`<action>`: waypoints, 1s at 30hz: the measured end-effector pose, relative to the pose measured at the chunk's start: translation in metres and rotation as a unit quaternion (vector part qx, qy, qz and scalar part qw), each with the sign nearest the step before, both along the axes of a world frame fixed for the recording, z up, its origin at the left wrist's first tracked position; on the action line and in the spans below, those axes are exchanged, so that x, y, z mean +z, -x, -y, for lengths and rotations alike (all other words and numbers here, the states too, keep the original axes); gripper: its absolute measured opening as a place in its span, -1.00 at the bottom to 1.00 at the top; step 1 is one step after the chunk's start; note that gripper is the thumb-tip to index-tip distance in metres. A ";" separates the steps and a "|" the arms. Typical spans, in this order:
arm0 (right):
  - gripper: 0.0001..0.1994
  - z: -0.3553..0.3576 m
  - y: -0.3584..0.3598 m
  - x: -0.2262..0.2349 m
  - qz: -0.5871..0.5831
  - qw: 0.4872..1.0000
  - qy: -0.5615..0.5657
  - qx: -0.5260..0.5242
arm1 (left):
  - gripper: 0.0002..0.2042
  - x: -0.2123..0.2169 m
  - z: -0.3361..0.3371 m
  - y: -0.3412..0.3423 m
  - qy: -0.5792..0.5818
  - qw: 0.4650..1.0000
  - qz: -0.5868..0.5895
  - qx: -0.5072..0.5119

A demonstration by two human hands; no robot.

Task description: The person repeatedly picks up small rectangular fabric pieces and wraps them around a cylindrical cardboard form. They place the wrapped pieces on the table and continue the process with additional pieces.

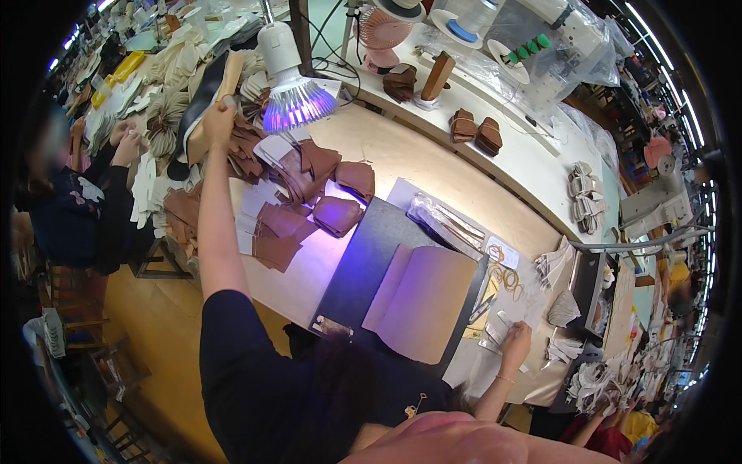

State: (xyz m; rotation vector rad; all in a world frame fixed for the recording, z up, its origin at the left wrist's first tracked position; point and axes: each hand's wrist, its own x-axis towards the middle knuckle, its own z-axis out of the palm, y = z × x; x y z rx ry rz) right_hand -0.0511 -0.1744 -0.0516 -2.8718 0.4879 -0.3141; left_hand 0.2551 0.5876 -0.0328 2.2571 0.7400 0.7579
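My left hand (219, 122) reaches far out at the upper left, fingers closed on a stiff tan piece (232, 73) whose kind I cannot make out. Behind it lies a long black piece with a pale edge (202, 97). Stacks of brown leather cut pieces (309, 166) lie beside that arm under a lamp. My right hand (516, 340) rests low at the right with its fingers curled, next to flat whitish strips (495, 334); what it grips, if anything, is hidden. Between my arms, a tan sheet (429, 301) with a curled edge lies on a dark board (371, 240).
A lamp (297, 100) glowing violet hangs over the leather. Tweezers (481, 309) and rubber bands (506, 278) lie right of the board. Thread spools (464, 31) and a pink fan (382, 35) stand on the far bench. A co-worker (77, 201) sits at the left.
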 end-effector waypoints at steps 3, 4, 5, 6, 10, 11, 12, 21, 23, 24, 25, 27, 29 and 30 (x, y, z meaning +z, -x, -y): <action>-0.85 0.002 -0.001 0.006 -0.014 1.000 -0.019 -0.001 | -0.79 0.011 -0.002 0.031 0.150 0.984 0.092 -0.027; -0.85 0.003 -0.001 0.008 -0.019 1.000 -0.020 0.002 | -0.79 0.020 -0.002 0.045 0.194 0.972 0.130 -0.024; -0.85 0.004 -0.002 0.009 -0.023 1.000 -0.020 0.007 | -0.80 0.031 0.000 0.057 0.211 0.965 0.152 -0.030; -0.85 0.005 -0.003 0.010 -0.020 1.000 -0.018 0.015 | -0.81 0.044 0.003 0.069 0.227 0.958 0.173 -0.036; -0.87 0.011 -0.002 0.011 -0.036 0.999 -0.033 0.009 | -0.81 0.100 0.032 0.116 0.197 0.951 0.218 -0.094; -0.88 0.013 -0.003 0.011 -0.047 0.998 -0.042 0.001 | -0.80 0.115 0.042 0.128 0.192 0.949 0.222 -0.114; -0.89 0.014 -0.003 0.011 -0.042 0.998 -0.054 0.002 | -0.79 0.129 0.056 0.139 0.190 0.946 0.221 -0.141; -0.79 0.006 -0.004 0.046 0.093 0.989 -0.112 -0.006 | -0.78 0.198 0.262 0.222 0.352 0.798 0.116 -0.474; -0.76 -0.001 -0.003 0.058 0.155 0.976 -0.152 0.028 | -0.80 0.191 0.307 0.236 0.436 0.709 0.094 -0.547; -0.78 -0.006 -0.001 0.063 0.160 0.967 -0.200 0.016 | -0.82 0.185 0.325 0.241 0.487 0.667 0.045 -0.562; -0.79 -0.010 -0.001 0.068 0.175 0.951 -0.255 0.016 | -0.85 0.175 0.342 0.244 0.540 0.629 -0.008 -0.560; -0.79 -0.015 0.007 0.081 0.196 0.918 -0.344 0.009 | -0.87 0.148 0.376 0.245 0.591 0.614 -0.107 -0.513; -0.78 -0.019 0.014 0.095 0.205 0.883 -0.421 -0.006 | -0.86 0.121 0.390 0.239 0.541 0.639 -0.204 -0.508; -0.78 -0.020 0.018 0.102 0.210 0.878 -0.431 0.008 | -0.84 0.108 0.392 0.238 0.517 0.653 -0.235 -0.501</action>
